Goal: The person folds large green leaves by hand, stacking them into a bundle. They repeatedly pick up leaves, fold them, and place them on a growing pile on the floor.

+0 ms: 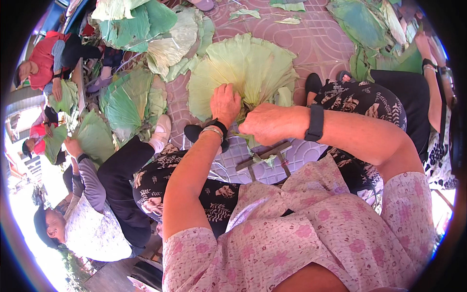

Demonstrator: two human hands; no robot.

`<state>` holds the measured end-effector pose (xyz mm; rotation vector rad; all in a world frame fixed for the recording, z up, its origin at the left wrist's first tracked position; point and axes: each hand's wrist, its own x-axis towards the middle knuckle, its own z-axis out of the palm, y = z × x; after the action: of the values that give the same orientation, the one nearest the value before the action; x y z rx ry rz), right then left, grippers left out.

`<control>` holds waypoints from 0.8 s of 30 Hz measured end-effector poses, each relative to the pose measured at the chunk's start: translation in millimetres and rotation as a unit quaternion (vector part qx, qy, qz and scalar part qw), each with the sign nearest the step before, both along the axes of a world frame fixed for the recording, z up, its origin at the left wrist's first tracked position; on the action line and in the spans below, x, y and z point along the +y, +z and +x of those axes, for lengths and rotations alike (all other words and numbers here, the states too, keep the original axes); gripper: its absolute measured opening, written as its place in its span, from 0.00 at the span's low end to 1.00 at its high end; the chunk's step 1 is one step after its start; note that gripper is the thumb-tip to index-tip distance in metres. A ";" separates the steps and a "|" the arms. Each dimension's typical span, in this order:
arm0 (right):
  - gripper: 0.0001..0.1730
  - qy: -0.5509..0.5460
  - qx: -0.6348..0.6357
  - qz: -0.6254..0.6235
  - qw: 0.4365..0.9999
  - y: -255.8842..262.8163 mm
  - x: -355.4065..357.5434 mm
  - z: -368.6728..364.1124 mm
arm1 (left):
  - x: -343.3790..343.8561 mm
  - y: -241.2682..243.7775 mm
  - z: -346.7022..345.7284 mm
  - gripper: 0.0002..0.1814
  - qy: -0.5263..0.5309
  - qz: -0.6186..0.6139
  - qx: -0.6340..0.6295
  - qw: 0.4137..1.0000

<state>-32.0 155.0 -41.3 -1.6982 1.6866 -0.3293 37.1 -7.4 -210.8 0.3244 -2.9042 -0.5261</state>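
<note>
A broad fan of stacked pale green leaves (pixel 251 62), apparently lotus leaves, spreads over the tiles between my knees. My left hand (pixel 225 104) grips it near its gathered base, fingers lying over the top leaf. Beside it, at the brownish stem end, my right hand (pixel 268 122) is closed in a fist. A green leaf strip (pixel 249 138) sticks out from under that fist. The fingertips of the right hand are hidden, so its exact hold is partly covered.
A low wooden stool frame (pixel 264 157) stands below my hands. Leaf stacks (pixel 127 98) lie on the left, others (pixel 359 27) at the upper right. Leaf scraps dot the red tiles (pixel 313 40). People holding leaves sit to the left; another person's arm (pixel 432 84) works at the right.
</note>
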 end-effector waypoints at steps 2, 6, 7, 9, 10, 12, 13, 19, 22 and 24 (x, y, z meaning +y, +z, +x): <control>0.05 -0.005 -0.004 -0.012 1.000 0.2 1.0 0.6 | 1.7 6.1 -11.7 0.21 -0.006 -0.033 0.005 0.999; 0.04 -0.012 0.001 -0.003 1.000 0.4 2.4 2.4 | 3.6 -4.9 -51.0 0.21 0.027 -0.003 -0.004 1.000; 0.04 -0.012 -0.003 -0.005 1.000 -1.4 3.0 2.5 | 6.9 -6.9 -59.6 0.22 0.032 -0.005 -0.016 0.999; 0.05 -0.009 -0.008 -0.007 1.000 -1.5 4.9 1.4 | 13.5 -12.3 -73.8 0.22 0.048 -0.018 -0.056 0.997; 0.07 -0.006 -0.011 -0.008 1.000 0.9 5.8 0.2 | 16.8 -15.7 -79.5 0.21 0.060 -0.030 -0.084 0.994; 0.08 -0.006 -0.015 -0.011 1.000 1.1 7.7 -1.1 | 19.4 -24.3 -84.3 0.19 0.075 -0.042 -0.124 0.989; 0.08 -0.010 -0.016 -0.014 1.000 -0.7 8.7 -1.4 | 19.6 -29.6 -85.0 0.18 0.078 -0.043 -0.136 0.987; 0.06 -0.021 -0.025 -0.039 0.999 -9.8 12.1 -0.5 | 15.5 -47.2 -82.8 0.12 0.125 -0.017 -0.129 0.984; 0.04 -0.013 -0.006 -0.015 1.000 -8.1 10.5 -0.8 | 17.3 -39.1 -82.6 0.09 0.154 0.002 -0.057 0.987; 0.04 -0.013 -0.004 -0.021 1.000 -7.9 10.8 -0.5 | 20.8 -34.9 -82.5 0.08 0.145 -0.002 0.001 0.989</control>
<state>-32.5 165.8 -49.2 -1.7037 1.7086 -0.3867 -45.4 13.4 -245.7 0.7309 -2.7854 -0.4707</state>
